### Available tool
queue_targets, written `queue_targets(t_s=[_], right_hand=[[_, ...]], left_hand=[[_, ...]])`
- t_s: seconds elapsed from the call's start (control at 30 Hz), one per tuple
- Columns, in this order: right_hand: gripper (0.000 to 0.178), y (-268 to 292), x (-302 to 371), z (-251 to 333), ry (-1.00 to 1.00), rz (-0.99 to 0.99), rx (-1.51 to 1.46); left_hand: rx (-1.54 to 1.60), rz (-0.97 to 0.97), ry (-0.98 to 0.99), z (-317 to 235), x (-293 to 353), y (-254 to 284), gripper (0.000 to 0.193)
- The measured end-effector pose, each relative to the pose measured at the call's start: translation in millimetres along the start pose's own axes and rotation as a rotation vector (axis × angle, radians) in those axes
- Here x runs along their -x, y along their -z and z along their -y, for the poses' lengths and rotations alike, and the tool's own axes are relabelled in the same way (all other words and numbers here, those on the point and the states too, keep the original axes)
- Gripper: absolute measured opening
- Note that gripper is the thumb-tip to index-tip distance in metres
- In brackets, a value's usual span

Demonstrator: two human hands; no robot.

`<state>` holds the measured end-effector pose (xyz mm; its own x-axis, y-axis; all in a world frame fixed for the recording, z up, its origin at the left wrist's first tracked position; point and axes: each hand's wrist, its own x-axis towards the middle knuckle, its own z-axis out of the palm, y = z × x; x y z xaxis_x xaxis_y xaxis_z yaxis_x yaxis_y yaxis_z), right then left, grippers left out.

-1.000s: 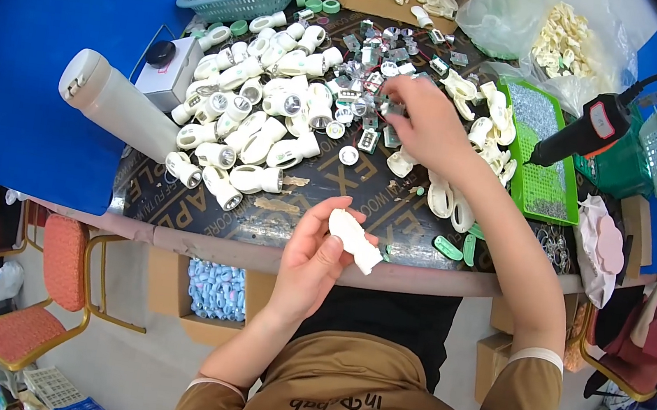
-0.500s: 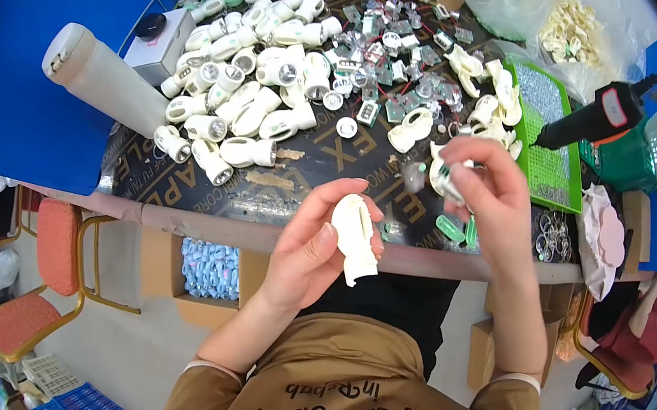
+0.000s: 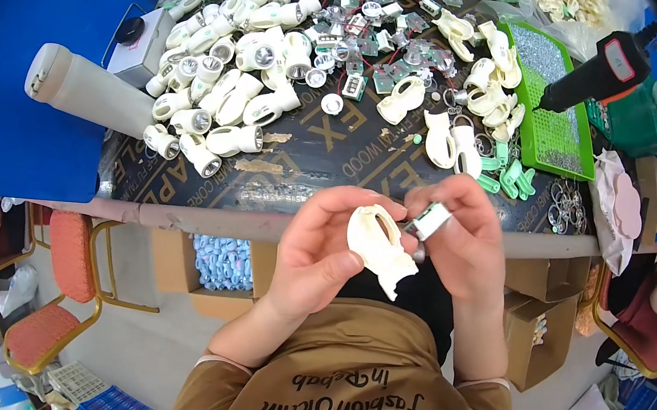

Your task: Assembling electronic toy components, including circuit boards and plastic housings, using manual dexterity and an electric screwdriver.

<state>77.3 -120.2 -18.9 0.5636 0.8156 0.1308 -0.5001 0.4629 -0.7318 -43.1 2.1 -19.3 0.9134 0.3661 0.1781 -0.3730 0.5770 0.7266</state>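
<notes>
My left hand (image 3: 307, 256) is closed around a cream plastic flashlight shell half (image 3: 373, 244), its hollow oval handle turned up. Close beside it, my right hand (image 3: 468, 244) pinches a small white battery block with a green circuit board (image 3: 428, 221). The block comes up to the shell's right edge; whether they touch I cannot tell. Beyond my hands lie loose cream shell halves (image 3: 439, 139) and several green plastic pieces (image 3: 514, 180). Farther back are wired circuit boards and clear parts (image 3: 383, 42). Assembled white flashlights (image 3: 235, 97) are heaped to the left.
A black electric screwdriver (image 3: 595, 74) leans over a green tray (image 3: 589, 166) of screws on the right. Metal rings (image 3: 566, 207) lie near the front edge. A white bottle (image 3: 90, 91) lies at the left by a grey box (image 3: 140, 47). Cardboard boxes (image 3: 172, 255) stand below the table.
My right hand has come back from the parts on the table toward my left hand, bringing the battery block. The shell has tilted and shifted slightly right; the view has shifted too.
</notes>
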Motion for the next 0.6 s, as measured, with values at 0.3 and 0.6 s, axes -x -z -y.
queue_targets(t_s=[0.3,0.6], right_hand=[[0.018,-25,1,31,0.309,0.160,1.077],[0.023,-39,-7,19,0.249,0.048,0.948]], left_hand=[[-0.152,-0.091,-0.053,0,3,11,0.045],[-0.327,-0.019,-0.207,3,6,11,0.045]])
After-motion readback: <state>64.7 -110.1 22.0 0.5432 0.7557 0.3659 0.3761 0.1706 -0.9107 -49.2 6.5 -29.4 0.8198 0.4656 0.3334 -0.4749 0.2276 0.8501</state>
